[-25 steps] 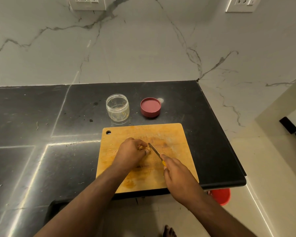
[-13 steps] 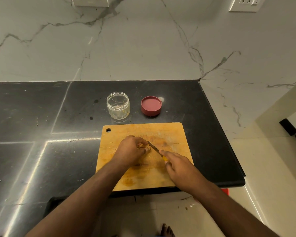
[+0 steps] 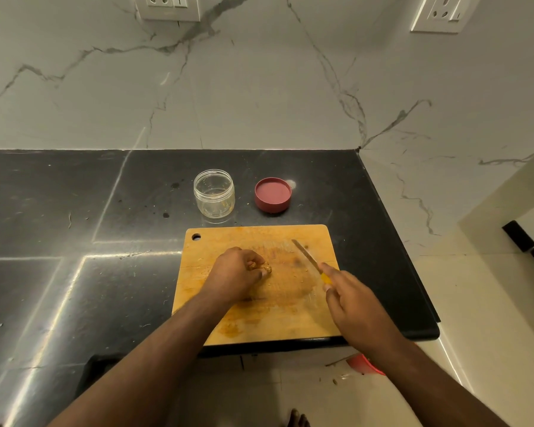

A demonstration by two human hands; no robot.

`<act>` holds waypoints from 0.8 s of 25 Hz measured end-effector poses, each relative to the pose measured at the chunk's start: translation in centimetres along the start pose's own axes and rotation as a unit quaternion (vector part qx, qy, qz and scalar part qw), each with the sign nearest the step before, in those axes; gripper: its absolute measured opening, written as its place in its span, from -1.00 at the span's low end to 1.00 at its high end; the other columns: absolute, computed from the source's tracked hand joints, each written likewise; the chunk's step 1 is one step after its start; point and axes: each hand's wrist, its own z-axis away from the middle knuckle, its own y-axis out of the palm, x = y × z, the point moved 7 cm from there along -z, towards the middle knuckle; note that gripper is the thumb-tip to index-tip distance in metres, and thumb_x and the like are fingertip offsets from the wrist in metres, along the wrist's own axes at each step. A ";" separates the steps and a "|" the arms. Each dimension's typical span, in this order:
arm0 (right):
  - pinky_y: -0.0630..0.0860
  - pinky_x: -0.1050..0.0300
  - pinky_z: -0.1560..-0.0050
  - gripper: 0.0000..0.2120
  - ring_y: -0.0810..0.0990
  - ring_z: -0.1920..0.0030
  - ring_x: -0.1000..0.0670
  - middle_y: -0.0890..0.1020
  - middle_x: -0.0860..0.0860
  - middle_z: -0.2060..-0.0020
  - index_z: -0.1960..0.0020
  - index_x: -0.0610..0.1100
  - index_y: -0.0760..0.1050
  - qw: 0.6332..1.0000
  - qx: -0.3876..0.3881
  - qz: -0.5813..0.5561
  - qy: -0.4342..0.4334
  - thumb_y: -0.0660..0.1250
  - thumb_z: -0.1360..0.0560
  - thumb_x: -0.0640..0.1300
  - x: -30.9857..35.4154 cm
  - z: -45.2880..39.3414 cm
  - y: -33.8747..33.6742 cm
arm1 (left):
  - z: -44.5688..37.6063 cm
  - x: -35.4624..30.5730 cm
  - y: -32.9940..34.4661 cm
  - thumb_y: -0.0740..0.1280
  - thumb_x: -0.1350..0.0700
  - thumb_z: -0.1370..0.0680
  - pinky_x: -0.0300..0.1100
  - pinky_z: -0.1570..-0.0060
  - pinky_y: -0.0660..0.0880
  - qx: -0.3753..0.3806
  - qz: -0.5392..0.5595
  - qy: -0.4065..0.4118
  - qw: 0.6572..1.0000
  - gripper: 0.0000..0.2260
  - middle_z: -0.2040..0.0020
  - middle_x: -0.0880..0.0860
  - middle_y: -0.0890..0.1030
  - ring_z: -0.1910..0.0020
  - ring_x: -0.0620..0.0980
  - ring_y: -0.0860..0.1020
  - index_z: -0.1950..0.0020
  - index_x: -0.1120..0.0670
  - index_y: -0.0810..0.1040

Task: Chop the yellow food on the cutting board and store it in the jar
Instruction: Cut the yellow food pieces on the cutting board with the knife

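A wooden cutting board lies on the black counter near its front edge. My left hand pinches a small lump of yellow-brown food against the middle of the board. My right hand grips a yellow-handled knife, whose thin blade points up and left, clear of the food and to its right. An open clear glass jar stands just behind the board. Its red lid lies upside down to the jar's right.
The black counter ends at a corner on the right, beyond which the floor lies lower. A marble wall with two socket plates rises behind. A red object sits on the floor under the counter edge.
My right hand has drawn the knife away to the right; its blade, earlier touching the food beside my left fingers, now sits apart from it. The left hand stays on the food.
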 end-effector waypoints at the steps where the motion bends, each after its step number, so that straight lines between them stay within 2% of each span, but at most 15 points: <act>1: 0.42 0.39 -0.02 -0.56 0.48 -0.06 0.22 0.43 0.20 -0.16 -0.54 0.06 0.21 1.000 0.007 -0.013 -0.003 0.12 -0.67 -0.07 0.1 0.1 0.1 | 0.0 0.0 0.0 0.46 -0.02 -0.55 -0.27 0.04 0.42 -0.003 -0.003 0.002 1.000 -0.72 -0.20 -0.05 0.57 -0.05 -0.14 0.48 -0.26 -0.08 0.64; 3: 0.36 0.45 -0.04 -0.56 0.44 -0.11 0.25 0.41 0.23 -0.19 -0.53 0.06 0.22 1.000 0.021 -0.023 0.000 0.13 -0.66 -0.07 0.2 0.7 0.5 | 0.0 0.0 0.1 0.46 -0.02 -0.55 -0.26 0.02 0.43 -0.007 -0.003 0.004 1.000 -0.71 -0.21 -0.04 0.56 -0.06 -0.12 0.49 -0.27 -0.08 0.63; 7: 0.35 0.39 -0.07 -0.58 0.43 -0.14 0.23 0.42 0.19 -0.23 -0.52 0.05 0.24 0.999 0.030 -0.015 0.025 0.12 -0.67 -0.07 -0.7 0.8 0.9 | 0.1 0.2 0.2 0.45 -0.02 -0.56 -0.24 -0.05 0.47 -0.008 -0.003 0.007 1.000 -0.71 -0.22 -0.04 0.55 -0.12 -0.08 0.51 -0.28 -0.09 0.62; 10: 0.34 0.38 -0.06 -0.57 0.42 -0.10 0.22 0.40 0.21 -0.19 -0.52 0.07 0.24 0.999 0.043 -0.003 0.031 0.13 -0.66 -0.08 -1.0 -0.2 0.8 | 0.0 0.2 0.2 0.45 -0.02 -0.56 -0.24 -0.08 0.47 -0.005 -0.006 0.006 1.000 -0.71 -0.23 -0.05 0.55 -0.13 -0.09 0.50 -0.29 -0.09 0.62; 13: 0.35 0.32 -0.15 -0.57 0.40 -0.13 0.23 0.41 0.18 -0.26 -0.52 0.10 0.24 0.998 0.043 -0.005 0.034 0.14 -0.66 -0.07 -0.5 -1.3 0.5 | 0.1 0.3 0.2 0.44 0.01 -0.57 -0.24 -0.10 0.49 -0.009 -0.008 0.006 1.000 -0.72 -0.23 -0.04 0.55 -0.14 -0.08 0.51 -0.28 -0.09 0.62; 18: 0.40 0.31 -0.17 -0.59 0.44 -0.19 0.22 0.44 0.17 -0.30 -0.48 0.13 0.30 0.994 0.040 -0.095 0.039 0.16 -0.65 -0.09 1.2 0.6 1.8 | 0.4 0.2 0.3 0.45 0.01 -0.55 -0.35 0.18 0.40 -0.027 0.000 0.006 1.000 -0.74 -0.09 -0.09 0.52 0.03 -0.15 0.49 -0.24 -0.07 0.60; 20: 0.34 0.32 -0.25 -0.58 0.39 -0.25 0.24 0.43 0.15 -0.35 -0.49 0.10 0.30 0.994 0.034 -0.097 0.040 0.16 -0.65 -0.11 1.6 1.4 2.5 | 0.4 0.0 0.4 0.46 -0.03 -0.54 -0.37 0.22 0.38 -0.028 0.006 0.005 1.000 -0.73 -0.09 -0.09 0.51 0.04 -0.15 0.49 -0.22 -0.07 0.59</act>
